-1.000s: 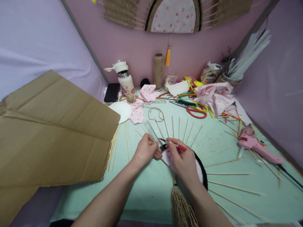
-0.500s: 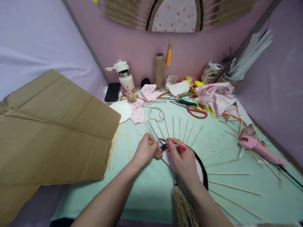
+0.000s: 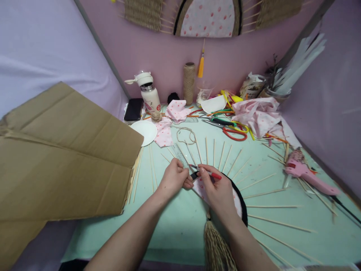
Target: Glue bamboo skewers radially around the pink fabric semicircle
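My right hand (image 3: 216, 188) grips a red pen (image 3: 216, 175), its tip pointing left at a thin wooden stick beside my left hand. My left hand (image 3: 176, 177) is closed with its fingertips on a clear ruler (image 3: 180, 153) by the left end of a half-round fan piece. That piece has spotted pink fabric (image 3: 199, 189) and a black rim (image 3: 240, 195). Several wooden sticks (image 3: 272, 207) radiate from the rim. A jute tassel (image 3: 216, 244) hangs from its straight edge. My right hand hides much of the fabric.
Cardboard (image 3: 70, 162) covers the left side. Scissors (image 3: 235, 133), fabric scraps (image 3: 256, 116), a twine spool (image 3: 189, 84) and an open bottle (image 3: 150, 96) stand or lie at the back. A pink glue gun (image 3: 307, 173) lies at right, its cord running off the edge.
Both hands, the pen and the ruler keep practically the same positions. The whole view has shifted very slightly.
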A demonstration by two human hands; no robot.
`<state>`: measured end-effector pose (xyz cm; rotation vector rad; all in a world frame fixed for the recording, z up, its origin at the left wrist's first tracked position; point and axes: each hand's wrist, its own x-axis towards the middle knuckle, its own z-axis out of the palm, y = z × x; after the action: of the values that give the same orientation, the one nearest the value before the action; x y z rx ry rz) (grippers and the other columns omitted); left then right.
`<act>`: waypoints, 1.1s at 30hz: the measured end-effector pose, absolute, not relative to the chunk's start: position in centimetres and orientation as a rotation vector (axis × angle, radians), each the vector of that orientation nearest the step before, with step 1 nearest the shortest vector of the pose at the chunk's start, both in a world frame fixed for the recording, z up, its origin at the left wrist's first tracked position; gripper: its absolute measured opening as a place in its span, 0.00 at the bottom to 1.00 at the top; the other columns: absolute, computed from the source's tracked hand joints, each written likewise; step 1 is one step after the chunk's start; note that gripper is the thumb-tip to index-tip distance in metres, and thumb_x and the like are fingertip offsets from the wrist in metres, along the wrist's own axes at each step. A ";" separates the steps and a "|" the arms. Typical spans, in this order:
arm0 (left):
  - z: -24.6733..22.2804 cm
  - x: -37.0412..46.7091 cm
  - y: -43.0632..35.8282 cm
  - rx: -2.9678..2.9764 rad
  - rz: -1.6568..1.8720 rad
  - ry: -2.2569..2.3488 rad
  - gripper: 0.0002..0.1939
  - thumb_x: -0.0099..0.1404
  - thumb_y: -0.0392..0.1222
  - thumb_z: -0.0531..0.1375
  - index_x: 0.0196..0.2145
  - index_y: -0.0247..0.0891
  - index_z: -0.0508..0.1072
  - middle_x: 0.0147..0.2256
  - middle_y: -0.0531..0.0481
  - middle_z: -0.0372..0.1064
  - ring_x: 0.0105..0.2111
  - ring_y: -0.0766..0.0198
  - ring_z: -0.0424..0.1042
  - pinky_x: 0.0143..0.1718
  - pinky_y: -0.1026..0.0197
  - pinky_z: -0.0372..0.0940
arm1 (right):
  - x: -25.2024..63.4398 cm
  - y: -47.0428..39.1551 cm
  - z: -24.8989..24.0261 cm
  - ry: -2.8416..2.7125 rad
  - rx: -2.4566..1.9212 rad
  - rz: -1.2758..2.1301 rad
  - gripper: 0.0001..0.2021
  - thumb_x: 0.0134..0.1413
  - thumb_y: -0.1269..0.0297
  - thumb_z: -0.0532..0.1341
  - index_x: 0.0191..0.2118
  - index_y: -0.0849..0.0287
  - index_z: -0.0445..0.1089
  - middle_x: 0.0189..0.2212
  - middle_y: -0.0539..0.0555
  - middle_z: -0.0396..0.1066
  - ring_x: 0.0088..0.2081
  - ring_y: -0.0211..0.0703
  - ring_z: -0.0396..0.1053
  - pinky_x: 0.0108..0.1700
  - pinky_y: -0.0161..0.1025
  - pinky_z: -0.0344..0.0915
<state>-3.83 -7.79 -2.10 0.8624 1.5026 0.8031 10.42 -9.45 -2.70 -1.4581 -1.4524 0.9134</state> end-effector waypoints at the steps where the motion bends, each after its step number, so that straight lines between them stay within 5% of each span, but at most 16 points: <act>1: -2.1 -3.8 -7.8 0.865 0.803 1.503 0.12 0.62 0.30 0.53 0.33 0.42 0.51 0.18 0.54 0.72 0.16 0.63 0.73 0.18 0.64 0.69 | 10.4 -9.4 -2.7 -1.456 -1.455 0.912 0.15 0.61 0.54 0.57 0.42 0.58 0.76 0.37 0.58 0.79 0.40 0.50 0.75 0.46 0.46 0.67; 17: -2.2 -3.8 -7.9 0.874 0.817 1.501 0.12 0.61 0.31 0.54 0.33 0.42 0.51 0.18 0.55 0.72 0.16 0.63 0.73 0.19 0.63 0.69 | 10.3 -9.5 -2.6 -1.439 -1.454 0.870 0.14 0.61 0.56 0.57 0.41 0.58 0.76 0.38 0.57 0.78 0.41 0.48 0.74 0.47 0.45 0.67; 23: -1.0 -3.9 -8.5 0.888 1.020 1.408 0.11 0.62 0.38 0.56 0.35 0.43 0.53 0.19 0.58 0.72 0.15 0.64 0.72 0.17 0.67 0.66 | 11.6 -10.4 -2.0 -1.544 -1.362 0.875 0.15 0.65 0.60 0.52 0.52 0.56 0.70 0.37 0.54 0.78 0.37 0.44 0.75 0.42 0.41 0.70; 29: 0.7 -5.6 -8.6 0.884 1.358 1.448 0.12 0.61 0.42 0.58 0.35 0.43 0.54 0.15 0.62 0.67 0.14 0.66 0.69 0.16 0.70 0.62 | 12.9 -11.5 -1.8 -2.204 -1.299 0.594 0.13 0.54 0.61 0.65 0.46 0.53 0.70 0.54 0.56 0.72 0.57 0.61 0.65 0.57 0.63 0.60; 33: 0.7 -5.7 -8.6 0.880 1.353 1.462 0.12 0.61 0.42 0.58 0.35 0.43 0.54 0.16 0.62 0.67 0.13 0.68 0.67 0.16 0.70 0.60 | 12.8 -11.9 -2.6 -2.308 -1.335 0.515 0.14 0.53 0.67 0.64 0.47 0.53 0.68 0.57 0.56 0.70 0.59 0.62 0.64 0.60 0.69 0.53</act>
<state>-5.72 -8.58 0.71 0.8803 1.4621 1.3532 12.79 -11.89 -2.61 -1.3349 -2.3076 0.5145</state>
